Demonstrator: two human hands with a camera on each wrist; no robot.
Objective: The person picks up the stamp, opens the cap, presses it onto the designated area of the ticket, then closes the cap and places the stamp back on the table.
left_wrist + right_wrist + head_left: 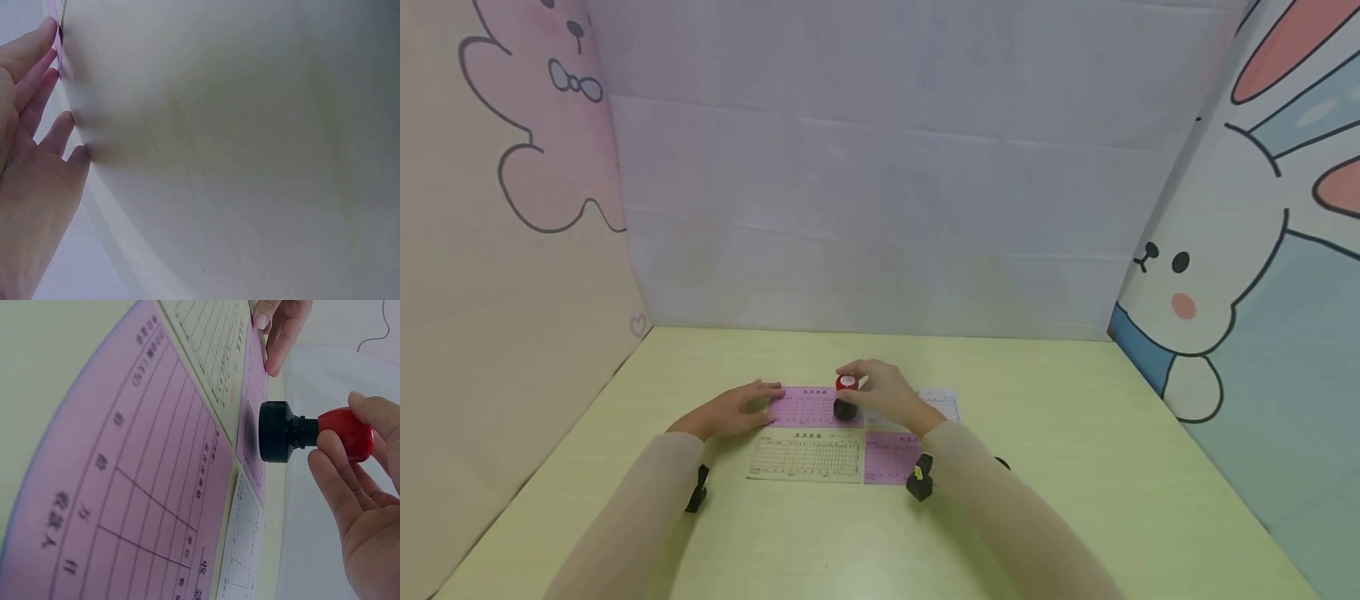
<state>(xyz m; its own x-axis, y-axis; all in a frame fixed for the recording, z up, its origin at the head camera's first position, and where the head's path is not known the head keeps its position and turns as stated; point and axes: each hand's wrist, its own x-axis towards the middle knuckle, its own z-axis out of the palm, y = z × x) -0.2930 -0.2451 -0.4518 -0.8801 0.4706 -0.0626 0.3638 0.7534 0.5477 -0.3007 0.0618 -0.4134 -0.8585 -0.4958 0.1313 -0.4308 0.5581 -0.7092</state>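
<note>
My right hand (891,396) pinches the red handle of a round stamp (275,431) between thumb and fingers. The stamp's black base faces down, close over the right part of a pink printed form (805,408) at the back left; a shadow falls on the paper under it in the right wrist view. On that form's left edge rest the fingertips of my left hand (733,410), with thumb and fingers spread. The left wrist view shows this hand (37,162) from the side, fingers on the table and the paper edge.
A pale yellow form (805,458) lies in front of the pink one. To its right is a second pink form (886,458), partly under the right forearm. Behind that lies a white form (946,404), partly covered by the right hand. Cartoon-printed cloth walls surround the pale table (775,542).
</note>
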